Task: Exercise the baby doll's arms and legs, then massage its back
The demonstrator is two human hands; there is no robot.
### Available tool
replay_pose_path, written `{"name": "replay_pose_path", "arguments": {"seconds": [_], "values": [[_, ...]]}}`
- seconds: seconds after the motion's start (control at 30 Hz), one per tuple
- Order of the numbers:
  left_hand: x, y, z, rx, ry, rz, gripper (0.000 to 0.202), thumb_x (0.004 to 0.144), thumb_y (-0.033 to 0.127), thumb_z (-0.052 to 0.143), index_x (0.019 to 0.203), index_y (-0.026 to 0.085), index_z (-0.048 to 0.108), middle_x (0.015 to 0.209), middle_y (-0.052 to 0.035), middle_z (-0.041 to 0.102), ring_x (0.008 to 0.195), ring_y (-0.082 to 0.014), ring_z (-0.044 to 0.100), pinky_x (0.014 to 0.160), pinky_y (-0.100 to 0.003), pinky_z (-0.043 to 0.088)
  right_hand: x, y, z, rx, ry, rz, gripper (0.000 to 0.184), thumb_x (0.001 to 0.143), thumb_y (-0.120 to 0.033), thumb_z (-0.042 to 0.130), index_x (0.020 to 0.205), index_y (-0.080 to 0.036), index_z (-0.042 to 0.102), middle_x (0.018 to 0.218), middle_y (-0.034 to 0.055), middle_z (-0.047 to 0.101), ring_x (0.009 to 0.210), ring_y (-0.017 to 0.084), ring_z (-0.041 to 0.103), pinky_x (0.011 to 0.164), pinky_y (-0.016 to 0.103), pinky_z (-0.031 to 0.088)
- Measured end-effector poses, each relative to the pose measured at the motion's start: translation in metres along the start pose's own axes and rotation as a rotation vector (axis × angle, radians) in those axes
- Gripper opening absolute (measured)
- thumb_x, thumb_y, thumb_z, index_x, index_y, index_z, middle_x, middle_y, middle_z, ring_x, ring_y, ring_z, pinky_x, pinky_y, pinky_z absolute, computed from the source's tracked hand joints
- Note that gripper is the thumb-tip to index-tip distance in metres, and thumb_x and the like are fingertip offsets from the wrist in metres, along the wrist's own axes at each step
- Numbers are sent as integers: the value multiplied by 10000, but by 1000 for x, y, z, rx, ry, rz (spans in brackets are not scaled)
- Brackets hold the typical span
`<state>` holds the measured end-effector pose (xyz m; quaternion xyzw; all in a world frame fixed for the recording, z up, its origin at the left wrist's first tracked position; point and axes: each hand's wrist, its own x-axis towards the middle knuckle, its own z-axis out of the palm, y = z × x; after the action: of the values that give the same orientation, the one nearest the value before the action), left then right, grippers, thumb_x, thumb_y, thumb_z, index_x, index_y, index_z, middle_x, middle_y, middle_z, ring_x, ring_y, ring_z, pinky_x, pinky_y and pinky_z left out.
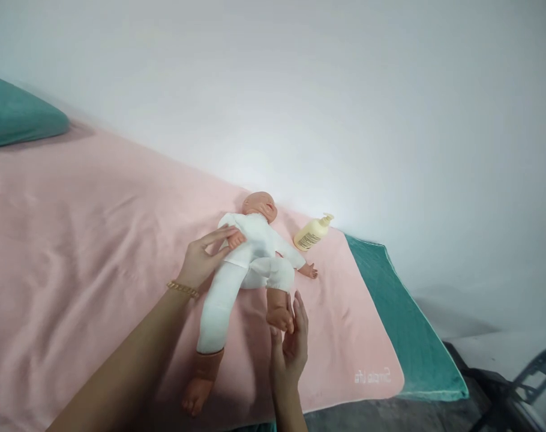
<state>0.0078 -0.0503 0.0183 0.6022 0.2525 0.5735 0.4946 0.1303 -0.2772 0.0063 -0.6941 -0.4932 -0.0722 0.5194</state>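
A baby doll [257, 237] with a white cloth body lies on its back on the pink blanket, its bare head toward the wall. My left hand [205, 255], a gold bracelet at its wrist, holds the doll's arm by its small hand, with the thumb below and the fingers above. Below the bent leg, my right hand [291, 345] cups the raised foot between thumb and fingers. The other leg stretches toward me. Beside the doll's outstretched arm, a pale yellow pump bottle [312, 234] leans at a tilt.
The pink blanket [97, 252] has printed lettering near its front right corner. A green sheet [403, 318] shows under it on the right. At the far left lies a green pillow [21, 114]. A white wall [300, 108] rises behind. Dark chair-like frames [507, 384] stand at the lower right.
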Motion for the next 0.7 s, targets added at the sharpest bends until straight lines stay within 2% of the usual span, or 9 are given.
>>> {"name": "replay_pose_path", "arguments": {"seconds": [0.07,0.17,0.3,0.43,0.57,0.7], "values": [[2,2,-2,-118,147,-97,357,817,334,786,1138,184,751,1216,-86,716,1195,-288,640,1107,-451,479,-20,2,-9,-11,-40,16,507,995,-374,529,1486,-268,456,1555,138,436,1432,321,440,1079,536,499],[8,-2,-8,-312,377,-151,359,797,266,806,1131,153,738,1208,-99,712,1188,-271,641,1106,-429,480,-49,4,-19,-41,-142,-12,487,1001,-343,521,1482,-296,464,1565,108,432,1423,297,458,1072,478,525],[15,-13,-21,-553,598,-351,265,857,167,750,1119,199,731,1302,-42,663,1271,-225,588,1130,-363,457,-81,13,-21,-76,-176,-92,453,1009,-332,495,1461,-302,497,1535,92,476,1357,276,538,1008,408,579],[19,-17,-31,-728,680,-502,200,975,172,625,1142,260,693,1375,1,609,1256,-159,599,1124,-316,460,-108,30,-12,-107,-149,-105,461,1005,-346,507,1463,-302,499,1525,86,489,1332,282,560,987,399,591],[21,-19,-33,-737,688,-531,162,1026,182,550,1105,237,680,1405,-17,587,1259,-143,595,1133,-310,451,-125,42,-2,-112,-153,-81,474,1005,-327,507,1477,-306,481,1532,74,480,1363,286,524,996,399,588],[21,-21,-31,-722,693,-522,150,1024,210,558,1083,232,694,1370,-31,612,1261,-159,597,1125,-321,462,-126,37,1,-78,-171,-15,455,1011,-353,493,1465,-313,499,1527,76,484,1381,298,502,1021,437,572]]}}
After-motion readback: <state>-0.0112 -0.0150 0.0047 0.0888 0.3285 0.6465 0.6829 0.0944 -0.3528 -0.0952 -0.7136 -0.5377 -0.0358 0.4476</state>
